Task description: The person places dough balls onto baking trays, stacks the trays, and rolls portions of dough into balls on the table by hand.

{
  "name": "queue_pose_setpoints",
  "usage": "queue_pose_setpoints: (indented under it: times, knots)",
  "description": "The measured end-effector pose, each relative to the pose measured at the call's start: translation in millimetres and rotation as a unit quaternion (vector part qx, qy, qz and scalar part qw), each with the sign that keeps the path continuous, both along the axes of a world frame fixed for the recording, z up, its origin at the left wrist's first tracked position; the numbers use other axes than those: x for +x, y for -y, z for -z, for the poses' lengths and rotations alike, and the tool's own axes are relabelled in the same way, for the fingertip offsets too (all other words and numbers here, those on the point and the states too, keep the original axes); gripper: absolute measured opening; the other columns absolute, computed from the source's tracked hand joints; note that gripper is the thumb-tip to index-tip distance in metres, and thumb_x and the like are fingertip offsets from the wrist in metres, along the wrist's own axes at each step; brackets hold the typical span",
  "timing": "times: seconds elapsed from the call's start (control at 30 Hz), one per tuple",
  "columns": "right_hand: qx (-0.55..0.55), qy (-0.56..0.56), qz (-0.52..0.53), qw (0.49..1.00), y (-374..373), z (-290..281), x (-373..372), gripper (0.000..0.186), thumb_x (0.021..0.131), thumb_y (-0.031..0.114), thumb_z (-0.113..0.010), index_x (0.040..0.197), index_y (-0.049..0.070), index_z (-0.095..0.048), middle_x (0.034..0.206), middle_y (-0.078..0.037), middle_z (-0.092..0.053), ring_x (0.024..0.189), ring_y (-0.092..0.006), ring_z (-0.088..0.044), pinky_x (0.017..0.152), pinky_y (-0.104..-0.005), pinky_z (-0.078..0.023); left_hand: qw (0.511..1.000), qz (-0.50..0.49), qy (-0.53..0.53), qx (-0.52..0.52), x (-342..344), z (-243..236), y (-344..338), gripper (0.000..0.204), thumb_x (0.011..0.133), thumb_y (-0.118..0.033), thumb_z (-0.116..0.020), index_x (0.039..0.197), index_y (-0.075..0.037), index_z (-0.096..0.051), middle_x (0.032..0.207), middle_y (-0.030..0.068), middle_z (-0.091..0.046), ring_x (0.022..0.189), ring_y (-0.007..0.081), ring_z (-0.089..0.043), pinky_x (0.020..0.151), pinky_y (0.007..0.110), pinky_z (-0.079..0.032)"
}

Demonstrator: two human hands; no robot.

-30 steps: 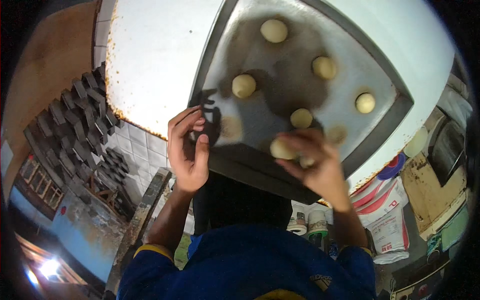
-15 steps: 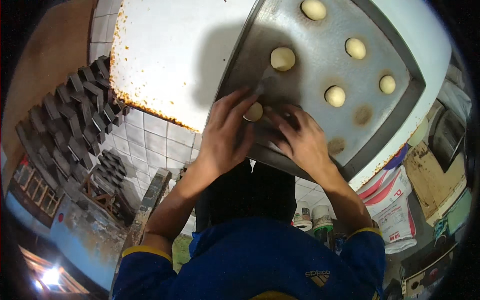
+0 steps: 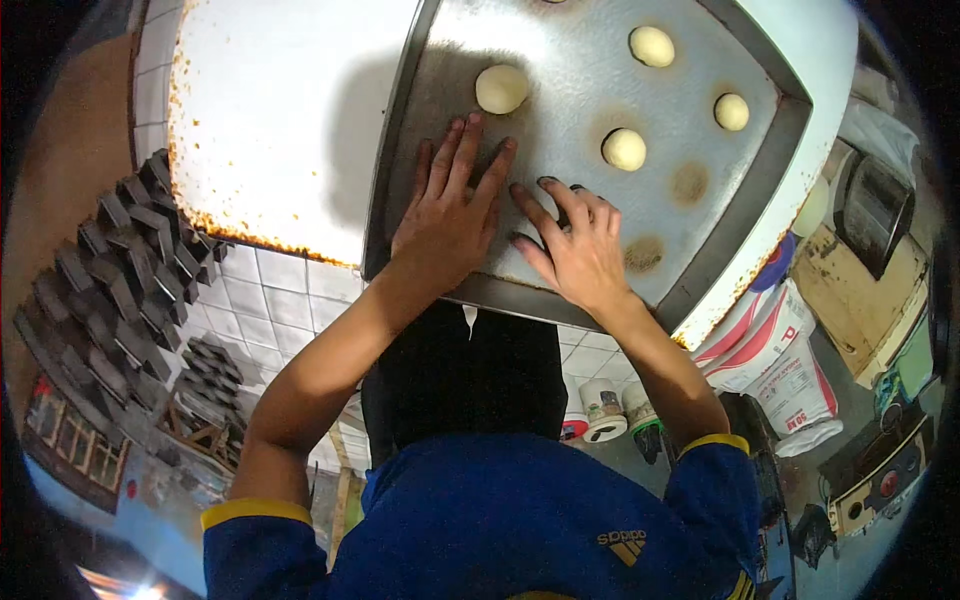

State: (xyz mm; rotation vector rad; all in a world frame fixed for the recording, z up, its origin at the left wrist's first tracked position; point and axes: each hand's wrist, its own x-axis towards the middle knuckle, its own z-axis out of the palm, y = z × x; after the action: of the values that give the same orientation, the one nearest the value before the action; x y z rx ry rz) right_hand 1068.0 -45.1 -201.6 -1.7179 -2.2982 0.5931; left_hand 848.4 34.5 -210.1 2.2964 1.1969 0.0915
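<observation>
A metal tray (image 3: 720,210) with brown spots carries several pale dough balls (image 3: 624,149), one larger (image 3: 501,89) near its left side. My left hand (image 3: 443,215) lies palm-down over the lower left of the tray, fingers stretched just below the large ball; anything under them is hidden. Beside it, my right hand (image 3: 578,240) rests on the tray with bent, spread fingers, palm down, holding nothing that I can see. Both sets of fingertips are close to each other without visibly touching.
The tray sits on a rust-edged white surface (image 3: 260,110). Stacked dark metal moulds (image 3: 110,270) stand at left by white tiles (image 3: 270,310). At right lie white-and-red sacks (image 3: 760,370), a wooden board (image 3: 850,300) and several containers (image 3: 603,410) below.
The dough ball that was in my right hand was set down between both hands and is now out of sight. My left hand has moved onto the tray and flattened; the view has shifted.
</observation>
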Motion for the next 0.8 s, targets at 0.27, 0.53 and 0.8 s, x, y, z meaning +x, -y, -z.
queue_pose_setpoints:
  times: [0.27,0.53,0.8]
  knots:
    - [-0.078,-0.018,-0.092,0.992,16,11,26,0.07,0.103,0.04,-0.071,0.16,0.004,-0.053,0.171,-0.016,-0.047,0.163,-0.0335,-0.038,0.133,-0.0558,-0.029,0.991,0.132,0.014,-0.029,-11,-6,-6,0.069,0.107,-0.024,-0.062,0.171,-0.01,-0.039,0.18,0.0183,-0.032,0.166,0.0398,-0.033,0.135,0.059,-0.028]
    - [-0.272,-0.583,0.193,0.741,2,-3,51,0.075,0.108,0.038,-0.064,0.168,-0.001,-0.043,0.175,-0.022,-0.041,0.165,-0.0408,-0.035,0.137,-0.0556,-0.026,0.984,0.117,0.091,-0.095,-26,-26,-13,0.074,0.107,-0.028,-0.063,0.173,-0.008,-0.037,0.18,0.0187,-0.034,0.166,0.0387,-0.031,0.136,0.059,-0.025]
    - [-0.173,-0.168,-0.104,0.965,2,-8,53,0.066,0.105,0.024,-0.066,0.166,0.003,-0.049,0.175,-0.017,-0.044,0.165,-0.0375,-0.036,0.138,-0.0555,-0.024,0.987,0.152,-0.013,-0.038,4,-49,-28,0.069,0.101,-0.018,-0.073,0.166,-0.007,-0.051,0.173,0.0162,-0.047,0.155,0.0379,-0.051,0.128,0.056,-0.043]
